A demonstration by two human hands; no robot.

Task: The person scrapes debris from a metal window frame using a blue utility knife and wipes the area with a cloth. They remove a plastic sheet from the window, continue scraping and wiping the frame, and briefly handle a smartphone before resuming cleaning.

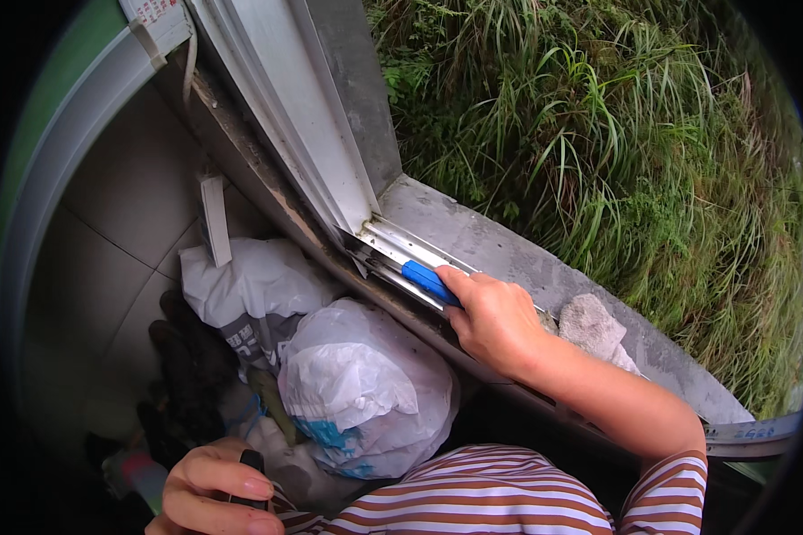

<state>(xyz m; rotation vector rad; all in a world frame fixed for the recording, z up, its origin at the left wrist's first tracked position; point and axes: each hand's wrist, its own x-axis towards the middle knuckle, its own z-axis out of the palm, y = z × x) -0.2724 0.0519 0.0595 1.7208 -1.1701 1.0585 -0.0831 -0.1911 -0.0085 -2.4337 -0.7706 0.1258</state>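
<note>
My right hand (498, 321) grips a tool by its blue handle (431, 282). The tool's far end reaches down to the aluminium window track (405, 244), near the corner with the upright frame (334, 147). Dark shapes in the track hide the exact form of that end. Low in the picture, my left hand (217, 491) is curled around a small black object (249, 476), only partly visible. A crumpled greyish cloth (590, 328) lies on the concrete ledge (502, 234) beside my right forearm.
Below the sill stand stuffed white plastic bags (368, 388), one bearing print (254, 287). A narrow white box (215, 221) rises behind them. Dark shoes (181, 348) rest on the tiled floor (120, 247). Long grass (595, 167) grows outside beyond the ledge.
</note>
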